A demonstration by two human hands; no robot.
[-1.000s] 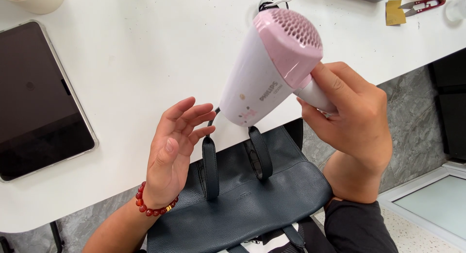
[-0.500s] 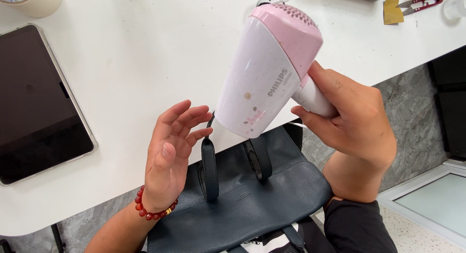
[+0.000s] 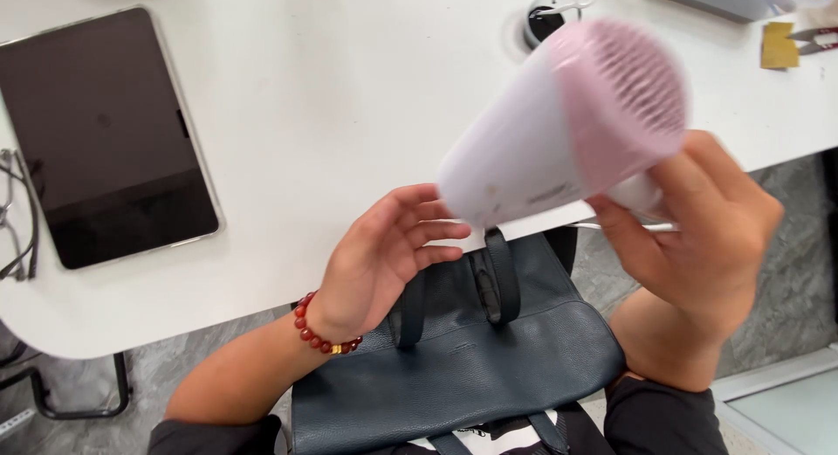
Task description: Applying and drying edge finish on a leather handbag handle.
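Observation:
My right hand (image 3: 698,245) grips the handle of a white and pink hair dryer (image 3: 567,123), which is blurred from motion and held above the table edge. Its nozzle end points down and left toward my left hand (image 3: 380,258). My left hand is open, palm up toward the nozzle, fingers apart, holding nothing; a red bead bracelet (image 3: 323,333) is on its wrist. A dark blue leather bag (image 3: 454,368) with two handles lies on my lap below both hands.
A white table (image 3: 305,114) carries a dark tablet (image 3: 105,132) at the left, glasses (image 3: 13,210) at the far left edge, a cable port (image 3: 546,23) at the back, and scissors (image 3: 812,40) at the far right. Grey stone floor shows beneath.
The hair dryer has come closer to the camera and tilted, its nozzle swinging down toward my left palm. The view has shifted closer. My left hand stays open in about the same place.

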